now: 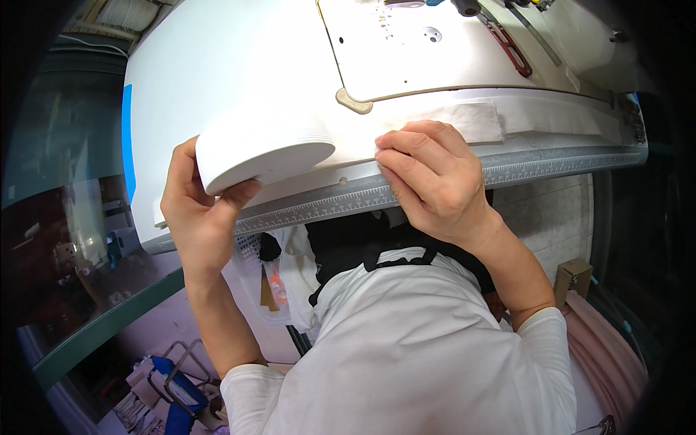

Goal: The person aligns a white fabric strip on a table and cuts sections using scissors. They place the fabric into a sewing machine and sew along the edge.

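Note:
My left hand (204, 223) grips a large white roll of band (266, 155), possibly elastic, tilted on its edge with my thumb on its flat face. The ribbed outer side of the roll is partly washed out by glare. A white fabric strip (457, 122) lies along the front of the white sewing table (179, 92), passing under the roll. To the right of the roll, my right hand (435, 176) has its fingertips pinched together at the strip's near edge. What lies inside the pinch is mostly hidden.
A ruler (565, 161) runs along the table's front edge. Beyond my hands is a sewing machine bed (391, 68), with red-handled snips (511, 49) lying on it. Blue tape (128, 141) marks the left edge. Below the table stands a plastic basket (247, 272) with items inside.

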A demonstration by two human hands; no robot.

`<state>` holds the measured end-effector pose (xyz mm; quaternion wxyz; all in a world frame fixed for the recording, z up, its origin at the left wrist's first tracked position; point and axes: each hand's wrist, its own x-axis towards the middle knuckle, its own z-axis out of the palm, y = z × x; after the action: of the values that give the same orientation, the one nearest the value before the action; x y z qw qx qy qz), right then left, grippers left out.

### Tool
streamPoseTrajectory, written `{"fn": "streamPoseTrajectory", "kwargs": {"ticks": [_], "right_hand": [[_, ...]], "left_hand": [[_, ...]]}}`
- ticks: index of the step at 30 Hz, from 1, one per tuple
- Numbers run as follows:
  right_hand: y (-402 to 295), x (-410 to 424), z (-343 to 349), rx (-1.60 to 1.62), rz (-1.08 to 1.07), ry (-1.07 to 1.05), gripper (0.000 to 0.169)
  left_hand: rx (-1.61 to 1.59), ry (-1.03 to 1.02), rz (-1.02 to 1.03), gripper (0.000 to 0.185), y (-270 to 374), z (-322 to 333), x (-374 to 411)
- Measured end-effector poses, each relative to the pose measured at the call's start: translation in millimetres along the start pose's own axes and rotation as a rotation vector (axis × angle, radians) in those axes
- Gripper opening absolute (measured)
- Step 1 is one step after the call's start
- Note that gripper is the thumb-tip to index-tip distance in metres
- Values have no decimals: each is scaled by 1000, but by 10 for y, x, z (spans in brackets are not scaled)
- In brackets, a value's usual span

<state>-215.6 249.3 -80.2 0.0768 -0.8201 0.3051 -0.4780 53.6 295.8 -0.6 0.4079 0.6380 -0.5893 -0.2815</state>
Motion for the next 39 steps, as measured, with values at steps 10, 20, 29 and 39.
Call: {"fn": "streamPoseTrajectory", "kwargs": {"ticks": [10,20,29,39], "right_hand": [[73,-50,-13,13,-17,84,14],[133,-119,33,186,42,172,18],[100,-184,100,259,69,293,19],[87,-209,57,260,76,230,15]], "left_hand": [[268,10,69,64,103,21,33],[242,-11,-67,54,52,-102,123],[74,-38,-99,49,-129,-277,50],[245,71,-69,51,42,-125,-23]]}}
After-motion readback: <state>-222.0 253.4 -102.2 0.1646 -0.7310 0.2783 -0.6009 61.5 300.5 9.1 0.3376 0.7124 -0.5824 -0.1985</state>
